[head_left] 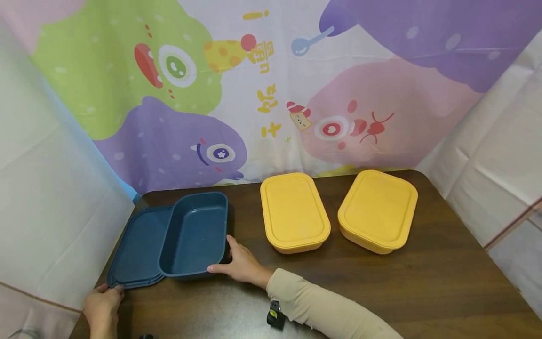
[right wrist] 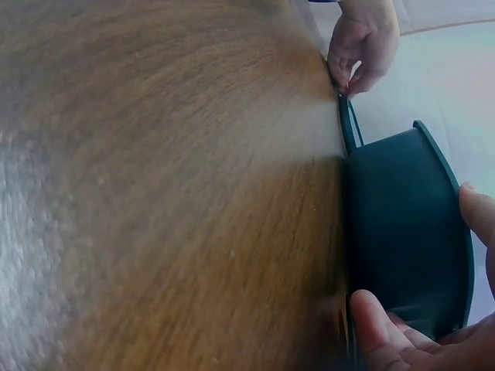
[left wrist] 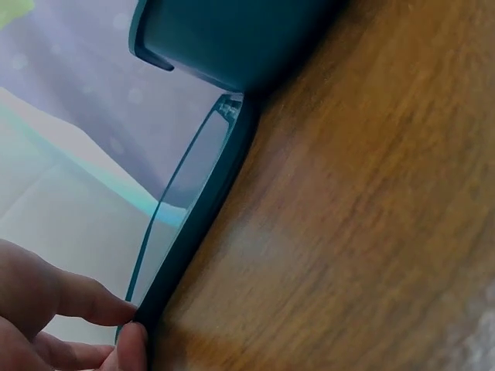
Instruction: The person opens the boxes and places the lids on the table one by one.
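A dark blue open food box (head_left: 196, 235) stands upright at the left of the table, with a bare inside. Its matching flat lid (head_left: 141, 249) lies on the table at the box's left, the box's rim overlapping the lid's right edge from above. My left hand (head_left: 102, 303) pinches the near left corner of the lid between thumb and fingers, as the left wrist view also shows. At the box's near right corner, my right hand (head_left: 243, 264) grips it, with a thumb (right wrist: 476, 212) at the rim and fingertips (right wrist: 370, 313) low by the base.
Two yellow lidded boxes, one in the middle (head_left: 295, 212) and one to the right (head_left: 378, 211), stand on the brown wooden table (head_left: 381, 292). A small black object (head_left: 275, 316) is beside the right sleeve. Printed cloth (head_left: 271, 155) hangs behind the table.
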Available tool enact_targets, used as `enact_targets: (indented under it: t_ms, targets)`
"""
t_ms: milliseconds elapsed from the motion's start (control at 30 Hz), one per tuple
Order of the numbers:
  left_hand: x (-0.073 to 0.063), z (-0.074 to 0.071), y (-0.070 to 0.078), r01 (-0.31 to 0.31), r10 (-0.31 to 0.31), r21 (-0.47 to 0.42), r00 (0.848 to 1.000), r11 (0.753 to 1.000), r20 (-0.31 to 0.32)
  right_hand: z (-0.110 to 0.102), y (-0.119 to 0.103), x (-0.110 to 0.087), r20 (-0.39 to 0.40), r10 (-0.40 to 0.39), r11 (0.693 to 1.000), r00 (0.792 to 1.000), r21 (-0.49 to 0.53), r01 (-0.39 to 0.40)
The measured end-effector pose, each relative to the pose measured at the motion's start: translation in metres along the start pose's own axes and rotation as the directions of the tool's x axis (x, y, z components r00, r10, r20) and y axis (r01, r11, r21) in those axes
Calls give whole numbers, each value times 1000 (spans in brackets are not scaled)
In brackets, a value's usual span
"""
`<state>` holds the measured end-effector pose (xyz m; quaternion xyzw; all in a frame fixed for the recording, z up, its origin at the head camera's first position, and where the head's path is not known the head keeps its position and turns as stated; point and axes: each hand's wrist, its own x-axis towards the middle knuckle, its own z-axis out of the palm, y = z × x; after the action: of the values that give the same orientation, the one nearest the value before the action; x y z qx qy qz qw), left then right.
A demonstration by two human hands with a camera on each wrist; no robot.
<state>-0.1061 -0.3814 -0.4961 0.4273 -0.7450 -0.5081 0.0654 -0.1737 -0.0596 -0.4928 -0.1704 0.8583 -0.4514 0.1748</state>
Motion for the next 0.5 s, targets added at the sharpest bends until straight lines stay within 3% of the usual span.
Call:
enact_targets:
  t_ms: [267, 400, 500]
  targets:
    - [-2, 2, 4, -6, 6, -5, 999, 1000, 42, 0, -1, 0, -16, -4, 1000, 1000, 17, 4]
    - [-3, 2, 4, -49, 49, 1, 998, 999, 35, -2, -2, 4, -7, -8, 1000, 1000, 19, 9]
    - [-4, 1, 4, -47, 46, 19, 999, 999, 27, -3, -1, 7, 3, -10, 1000, 1000, 2, 10]
